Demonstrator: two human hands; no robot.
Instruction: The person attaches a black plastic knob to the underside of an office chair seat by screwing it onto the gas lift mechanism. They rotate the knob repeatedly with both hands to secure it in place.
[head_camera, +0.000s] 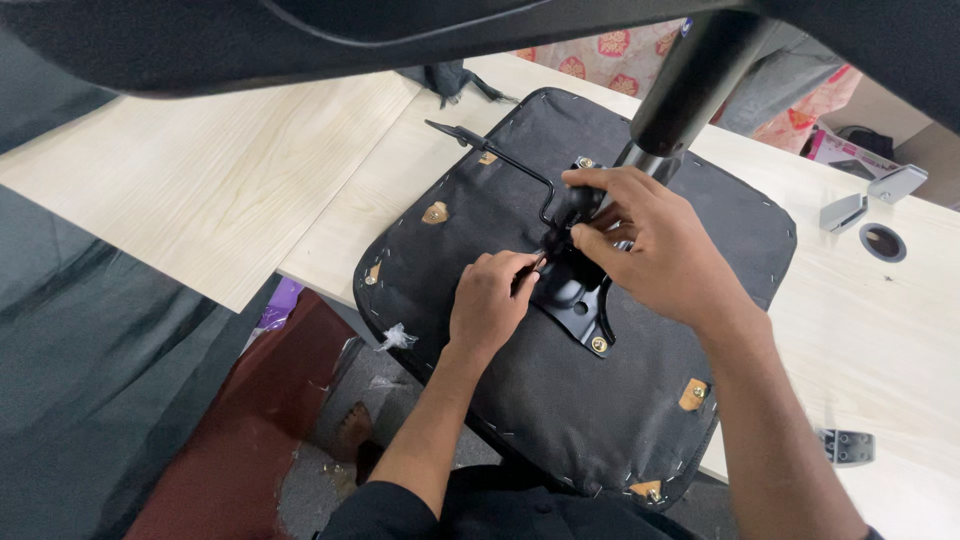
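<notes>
You are in the step of fixing the black mechanism plate (575, 300) onto the underside of the office chair seat (560, 390). The seat lies upside down and hangs a little over the near edge of the light wooden table (200, 190).

Your left hand (488, 300) is closed narrow, the fingers pinched on something small and dark at the left edge of the plate. It may be a small key or a screw; I cannot tell which.

Your right hand (650, 245) is curled around the top of the mechanism, just below the gas cylinder (690, 80) which stands up from it, and seems to hold it steady. A thin bent lever (500, 160) goes from the mechanism toward the far left corner of the seat.

In my judgement, the next move asks you to keep the plate steady with the right hand while the left works straight at the fastener, so it does not go crooked.

The count, from left to right:
- One seat, one plate, one lever, one cylinder.
- Two screw heads show on the plate: one at the far end (584, 162), one at the near end (598, 344). Others may be hidden under your hands.
- About six tan brackets around the seat border, for example (435, 212).
- Near the right edge of the table: two grey metal brackets (897, 183), one round cable hole (883, 242), one small dark hinge-like part (846, 446).
</notes>
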